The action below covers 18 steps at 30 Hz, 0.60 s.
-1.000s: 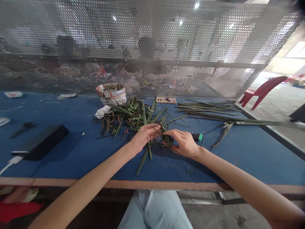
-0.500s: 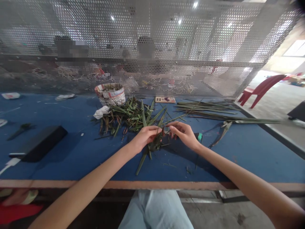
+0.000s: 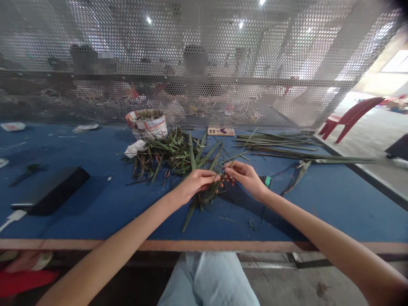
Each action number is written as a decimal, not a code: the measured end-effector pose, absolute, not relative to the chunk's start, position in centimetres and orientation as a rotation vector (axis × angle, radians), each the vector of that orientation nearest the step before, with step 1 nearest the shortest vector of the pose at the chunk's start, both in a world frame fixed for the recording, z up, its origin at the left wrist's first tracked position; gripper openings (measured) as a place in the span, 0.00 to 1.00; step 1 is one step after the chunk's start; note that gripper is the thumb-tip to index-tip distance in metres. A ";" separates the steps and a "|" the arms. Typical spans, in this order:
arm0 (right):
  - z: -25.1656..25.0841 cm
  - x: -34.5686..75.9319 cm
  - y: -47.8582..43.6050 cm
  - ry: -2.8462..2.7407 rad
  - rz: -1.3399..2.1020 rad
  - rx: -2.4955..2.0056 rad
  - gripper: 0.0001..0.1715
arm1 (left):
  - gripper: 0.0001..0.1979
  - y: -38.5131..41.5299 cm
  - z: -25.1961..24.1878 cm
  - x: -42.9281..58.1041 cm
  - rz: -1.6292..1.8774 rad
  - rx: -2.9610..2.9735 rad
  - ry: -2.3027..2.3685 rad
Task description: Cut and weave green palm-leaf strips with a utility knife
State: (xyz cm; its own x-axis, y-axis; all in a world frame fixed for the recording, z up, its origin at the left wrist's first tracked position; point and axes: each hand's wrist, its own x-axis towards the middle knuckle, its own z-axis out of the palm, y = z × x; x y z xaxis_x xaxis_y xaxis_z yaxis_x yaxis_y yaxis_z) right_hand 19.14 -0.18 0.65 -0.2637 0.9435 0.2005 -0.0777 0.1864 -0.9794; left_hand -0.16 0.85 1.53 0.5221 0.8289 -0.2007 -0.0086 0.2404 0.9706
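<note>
- Left hand [image 3: 196, 185]: fingers curled, thumb side toward the right hand, closed around the lower part of a green leaf bundle [image 3: 210, 193] near the table's front edge, at mid-width.
- Right hand [image 3: 245, 178]: thumb and forefinger pinched together on thin strips rising from the top of the bundle; other fingers loosely curled. The 2 hands are just apart, with the bundle between them.
- Leaf bundle: dark green strips gathered tightly, with loose ends fanning out; 1 long strip [image 3: 189, 214] runs down toward the front edge.
- Blue table top [image 3: 95, 225], with a wooden front edge [image 3: 191, 245].
- Behind the left hand: heaped cut leaves [image 3: 172, 155], beside a paper-wrapped tub [image 3: 146, 124] at the back edge and a crumpled white tissue [image 3: 135, 148].
- Right side: long leaf strips [image 3: 277, 146] lying lengthwise, near the back edge.
- Just past the right hand: a dark tool handle with a teal end [image 3: 267, 182].
- Left side: black power bank [image 3: 51, 191] with a white cable [image 3: 12, 219].
- Beyond the table: perforated metal screen [image 3: 204, 55], 2 blurred people [image 3: 194, 63] behind it, and a red plastic chair [image 3: 349, 119] at right.
</note>
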 end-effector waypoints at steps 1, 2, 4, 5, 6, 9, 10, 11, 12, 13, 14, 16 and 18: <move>0.7 19.1 -0.2 -1.464 1.270 -0.886 0.19 | 0.08 0.8 1.6 -0.1 0.670 1.211 0.858; 0.6 19.1 -0.2 -1.476 1.265 -0.891 0.18 | 0.08 0.7 1.7 -0.1 0.663 1.221 0.856; 0.6 19.2 -0.2 -1.504 1.256 -0.903 0.17 | 0.08 0.6 1.8 -0.1 0.663 1.235 0.843; 0.5 19.2 -0.2 -1.520 1.250 -0.907 0.17 | 0.09 0.6 1.8 -0.1 0.663 1.244 0.837; 0.5 19.2 -0.2 -1.542 1.244 -0.907 0.17 | 0.09 0.5 1.9 -0.1 0.663 1.255 0.835; 0.2 19.1 -0.3 -1.631 1.227 -0.890 0.17 | 0.08 0.4 1.9 -0.1 0.657 1.306 0.844; 0.1 19.1 -0.3 -1.656 1.223 -0.884 0.17 | 0.08 0.4 1.9 -0.1 0.653 1.324 0.850; 0.1 19.1 -0.3 -1.673 1.218 -0.880 0.18 | 0.08 0.4 2.0 -0.1 0.651 1.340 0.856; 0.0 19.1 -0.3 -1.679 1.211 -0.880 0.18 | 0.08 0.3 2.0 -0.1 0.651 1.353 0.862; 0.0 19.0 -0.4 -1.676 1.202 -0.886 0.19 | 0.08 0.3 2.0 -0.1 0.650 1.361 0.869; 0.1 19.0 -0.4 -1.671 1.191 -0.897 0.20 | 0.08 0.3 2.0 0.0 0.651 1.364 0.878; 0.2 19.0 -0.4 -1.661 1.163 -0.929 0.21 | 0.08 0.2 2.1 0.0 0.659 1.366 0.890; 0.3 18.9 -0.4 -1.659 1.125 -0.953 0.22 | 0.07 0.1 2.3 0.1 0.661 1.387 0.892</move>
